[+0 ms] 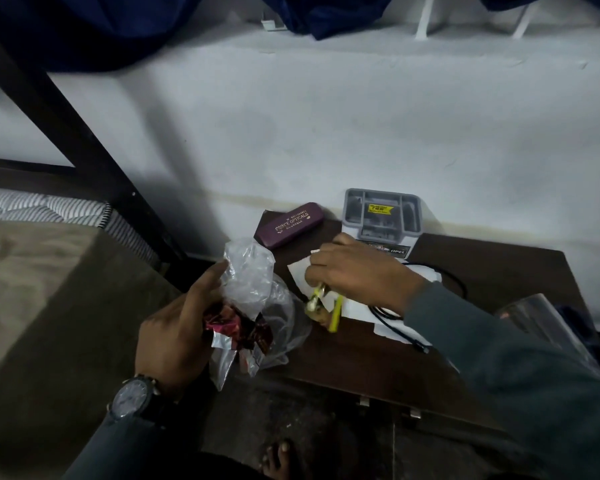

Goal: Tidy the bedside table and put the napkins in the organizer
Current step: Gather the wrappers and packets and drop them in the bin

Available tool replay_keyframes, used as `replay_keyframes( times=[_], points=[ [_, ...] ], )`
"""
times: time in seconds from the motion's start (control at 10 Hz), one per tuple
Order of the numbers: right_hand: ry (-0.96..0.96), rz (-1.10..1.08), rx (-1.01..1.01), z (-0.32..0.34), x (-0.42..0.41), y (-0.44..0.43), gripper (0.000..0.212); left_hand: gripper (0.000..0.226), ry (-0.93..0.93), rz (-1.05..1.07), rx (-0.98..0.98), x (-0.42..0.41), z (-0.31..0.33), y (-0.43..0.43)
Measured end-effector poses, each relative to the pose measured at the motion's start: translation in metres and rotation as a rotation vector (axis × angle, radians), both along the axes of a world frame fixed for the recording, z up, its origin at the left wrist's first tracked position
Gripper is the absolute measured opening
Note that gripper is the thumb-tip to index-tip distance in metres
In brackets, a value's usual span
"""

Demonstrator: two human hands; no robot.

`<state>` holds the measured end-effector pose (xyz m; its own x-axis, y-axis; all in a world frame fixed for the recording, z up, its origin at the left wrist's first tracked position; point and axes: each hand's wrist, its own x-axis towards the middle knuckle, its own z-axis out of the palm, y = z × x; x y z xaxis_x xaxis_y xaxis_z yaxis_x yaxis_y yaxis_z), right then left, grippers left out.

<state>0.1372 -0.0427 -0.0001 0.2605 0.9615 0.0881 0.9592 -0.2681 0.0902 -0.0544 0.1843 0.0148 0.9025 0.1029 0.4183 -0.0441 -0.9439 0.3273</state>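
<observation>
White napkins (357, 306) lie mid-worktop (343, 355), just before the grey organizer (381, 216) at its back edge. My right grip (354, 275) hovers over them, pinching a yellow-green scrap (335, 315). My left grip (174, 327) is curled round a clear plastic bag (253, 282) at the left edge. I'd lift the scrap clear without snagging the napkins or the black cable (388, 318), then bag it.

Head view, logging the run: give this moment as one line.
left hand: grips plastic bag | right hand: pinches yellow item | napkins: on table, outside organizer
</observation>
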Motion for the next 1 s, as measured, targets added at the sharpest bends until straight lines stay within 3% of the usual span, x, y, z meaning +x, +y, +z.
replay_keyframes(
  times=[0.1,0.2,0.3,0.4,0.5,0.6,0.7,0.8,0.9,1.0],
  points=[
    [0.13,-0.123,0.073,0.021,-0.007,-0.019,0.032,0.069,-0.014,-0.029,-0.021,0.006,0.008,-0.004],
    [0.186,-0.125,0.301,0.043,-0.021,-0.034,0.032,0.073,-0.022,-0.054,0.004,0.014,0.015,-0.013],
    [0.359,-0.155,0.469,0.062,-0.043,-0.031,0.021,0.08,-0.079,-0.107,-0.017,0.026,0.028,-0.02],
    [0.415,-0.119,0.511,0.075,-0.057,-0.021,0.035,0.082,-0.108,-0.147,-0.079,0.035,0.04,-0.033],
    [0.388,-0.102,0.453,0.078,-0.059,-0.02,0.052,0.11,-0.104,-0.161,-0.123,0.043,0.047,-0.042],
    [0.134,-0.025,0.544,0.074,-0.063,-0.022,0.036,0.12,-0.106,-0.231,-0.237,0.043,0.043,-0.043],
    [-0.156,0.081,0.62,0.068,-0.064,-0.027,0.017,0.102,-0.16,-0.269,-0.328,0.045,0.048,-0.057],
    [-0.159,0.042,0.692,0.068,-0.069,-0.029,0.019,0.099,-0.218,-0.293,-0.39,0.043,0.042,-0.071],
    [-0.322,0.001,0.693,0.07,-0.072,-0.031,0.041,0.108,-0.329,-0.314,-0.546,0.048,0.035,-0.082],
    [-0.421,0.005,0.712,0.075,-0.07,-0.038,0.046,0.121,-0.339,-0.41,-0.745,0.055,0.028,-0.091]
  ],
)
